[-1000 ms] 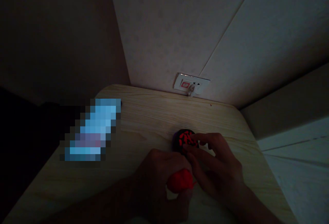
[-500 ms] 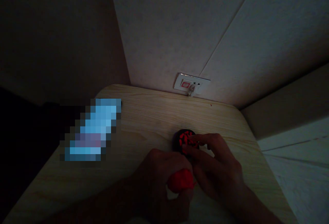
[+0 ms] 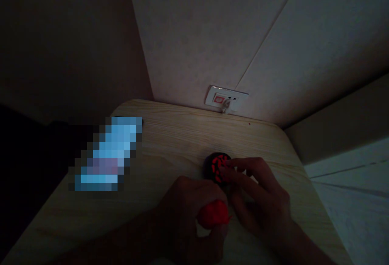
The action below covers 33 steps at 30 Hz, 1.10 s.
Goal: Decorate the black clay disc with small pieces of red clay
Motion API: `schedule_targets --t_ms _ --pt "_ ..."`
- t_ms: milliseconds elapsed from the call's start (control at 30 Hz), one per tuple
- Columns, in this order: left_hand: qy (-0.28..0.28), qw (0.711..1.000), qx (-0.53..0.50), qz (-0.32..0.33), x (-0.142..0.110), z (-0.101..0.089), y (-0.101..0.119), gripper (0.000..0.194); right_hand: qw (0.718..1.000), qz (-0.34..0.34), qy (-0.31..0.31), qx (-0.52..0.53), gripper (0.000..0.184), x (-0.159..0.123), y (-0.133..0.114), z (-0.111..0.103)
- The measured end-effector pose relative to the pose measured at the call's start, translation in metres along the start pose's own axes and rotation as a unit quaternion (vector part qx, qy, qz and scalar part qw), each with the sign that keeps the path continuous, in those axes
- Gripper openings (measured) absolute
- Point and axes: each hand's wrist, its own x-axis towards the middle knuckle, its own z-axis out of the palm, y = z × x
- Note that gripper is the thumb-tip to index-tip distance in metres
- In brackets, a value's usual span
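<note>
The room is dim. My left hand [image 3: 185,212] is curled around a bright red lump [image 3: 213,214] just above the wooden table [image 3: 170,139]. My right hand [image 3: 258,196] reaches forward with its fingertips on a small dark round container [image 3: 217,165] that holds several small red pieces. The fingers are bent and pressed close together at the container's right rim. What they pinch, if anything, is too small to make out.
A lit, blurred-out screen [image 3: 107,154] lies on the table's left side. A wall socket plate [image 3: 226,98] with a plug sits at the back edge. The table's rounded right edge [image 3: 306,176] drops to a pale floor.
My right hand's fingers have shifted slightly over the container's rim. The left hand and the red lump have stayed in place.
</note>
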Motion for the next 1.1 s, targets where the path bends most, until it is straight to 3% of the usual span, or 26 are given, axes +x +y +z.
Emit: schedule_targets --t_ms 367,1100 --pt "-0.012 1.000 -0.004 -0.015 0.0025 -0.0012 0.0029 0.012 1.000 0.000 -0.001 -0.007 0.029 0.0004 0.0019 0.0005" --pt "0.000 1.000 -0.003 -0.007 0.0006 0.0001 0.0003 0.018 1.000 -0.008 0.017 -0.007 0.029 0.0012 -0.0003 -0.0036"
